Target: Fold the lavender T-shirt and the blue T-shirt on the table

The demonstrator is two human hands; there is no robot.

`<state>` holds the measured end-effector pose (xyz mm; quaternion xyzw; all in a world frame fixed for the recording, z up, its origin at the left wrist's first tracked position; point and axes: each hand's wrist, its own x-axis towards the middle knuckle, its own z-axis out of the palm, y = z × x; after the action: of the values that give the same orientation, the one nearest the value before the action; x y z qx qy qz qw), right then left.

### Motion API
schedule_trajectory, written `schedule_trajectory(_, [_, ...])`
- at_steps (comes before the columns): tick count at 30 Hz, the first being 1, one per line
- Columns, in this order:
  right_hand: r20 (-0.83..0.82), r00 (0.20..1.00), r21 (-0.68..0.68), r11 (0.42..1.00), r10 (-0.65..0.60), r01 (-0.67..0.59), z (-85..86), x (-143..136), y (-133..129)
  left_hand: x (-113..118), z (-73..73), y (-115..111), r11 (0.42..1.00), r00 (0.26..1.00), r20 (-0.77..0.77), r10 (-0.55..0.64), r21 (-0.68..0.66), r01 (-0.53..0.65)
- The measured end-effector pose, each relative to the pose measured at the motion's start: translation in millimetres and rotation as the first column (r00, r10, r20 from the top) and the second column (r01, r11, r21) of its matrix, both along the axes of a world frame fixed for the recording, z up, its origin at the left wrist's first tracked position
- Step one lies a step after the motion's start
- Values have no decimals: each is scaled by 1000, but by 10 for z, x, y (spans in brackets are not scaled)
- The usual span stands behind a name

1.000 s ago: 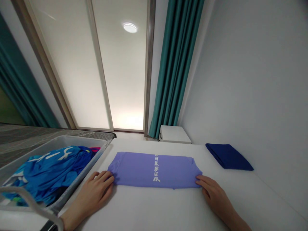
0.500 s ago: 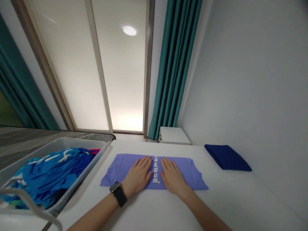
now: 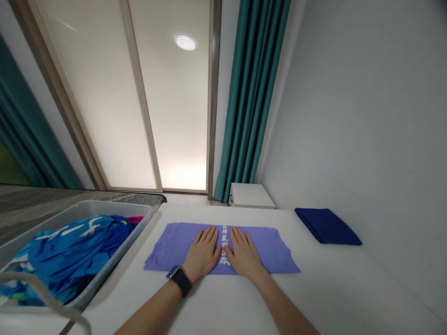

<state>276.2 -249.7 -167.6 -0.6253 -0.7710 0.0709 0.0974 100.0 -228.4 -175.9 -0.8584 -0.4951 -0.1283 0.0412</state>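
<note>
A purple T-shirt (image 3: 164, 253) lies folded into a wide, low strip on the white table (image 3: 223, 307), with white printed characters down its middle. My left hand (image 3: 202, 252), a dark watch (image 3: 179, 280) at its wrist, rests flat on the shirt just left of the print. On the other side of the print, my right hand (image 3: 244, 253) also lies flat with its fingers stretched forward. Both thumbs point inward toward the characters and partly cover them. Neither hand grips the cloth.
To the left stands a pale plastic bin (image 3: 131, 253) heaped with blue clothes (image 3: 73, 251). A folded navy cloth (image 3: 328, 226) lies by the wall at the right. Beyond the table is a white cabinet (image 3: 251, 195). A grey curved bar (image 3: 45, 291) crosses the lower left.
My right hand has slid slightly left, its thumb now over the printed characters. My left hand has shifted a little, its wrist turning inward. The shirt lies as before.
</note>
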Motion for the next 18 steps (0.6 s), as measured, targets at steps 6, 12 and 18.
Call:
schedule_trajectory(6, [36,989,-6,989,-145,145,-35,401,85,-3,34,5,999,1000,-9,17,-51,-18])
schedule_trajectory(12, [125,915,31,923,-384,384,-128,811,205,-10,32,-1,999,1000,10,12,-45,-12])
schedule_trajectory(18, [140,900,84,910,-413,405,-204,849,244,-10,61,-28,998,999,2,41,-49,-40])
